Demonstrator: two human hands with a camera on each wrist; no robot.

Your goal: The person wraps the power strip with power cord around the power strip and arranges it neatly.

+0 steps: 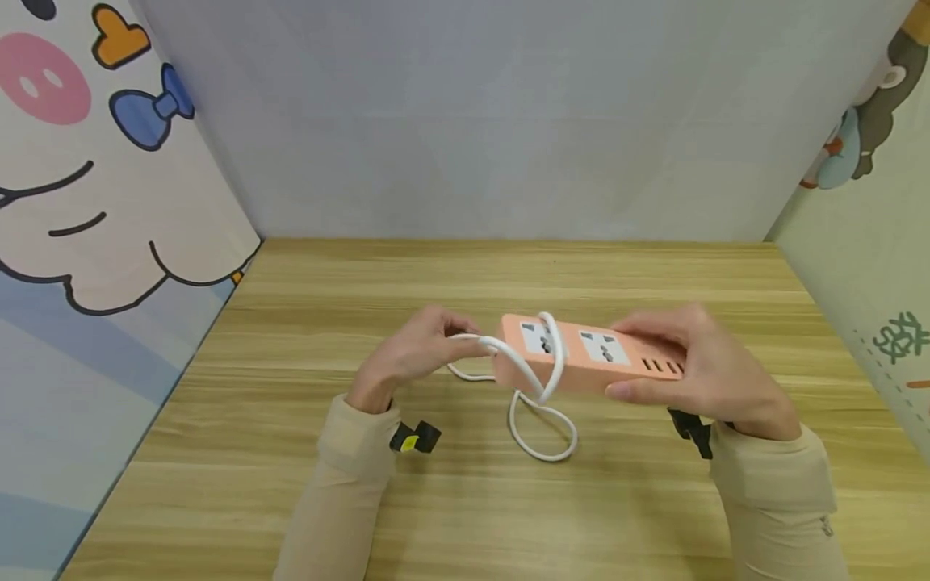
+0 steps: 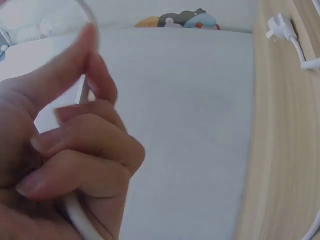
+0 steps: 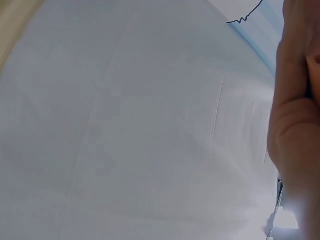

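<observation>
An orange power strip (image 1: 581,375) with white sockets and several USB slots is held above the table. My right hand (image 1: 715,375) grips its right end, thumb on the near side and fingers on the far side. A white cord (image 1: 555,355) loops around the strip's left part. My left hand (image 1: 410,355), left of the strip, pinches that cord between thumb and index finger. In the left wrist view the other fingers of the left hand (image 2: 85,145) are curled, and cord (image 2: 80,220) runs below them. The right wrist view shows only part of the right hand (image 3: 295,125).
A slack loop of the cord hangs below the strip. A white plug (image 2: 282,26) on the cord is in the left wrist view. Around the wooden table (image 1: 465,282) stand a plain back wall (image 1: 494,121) and side panels with cartoon prints. Black wrist straps show at both cuffs.
</observation>
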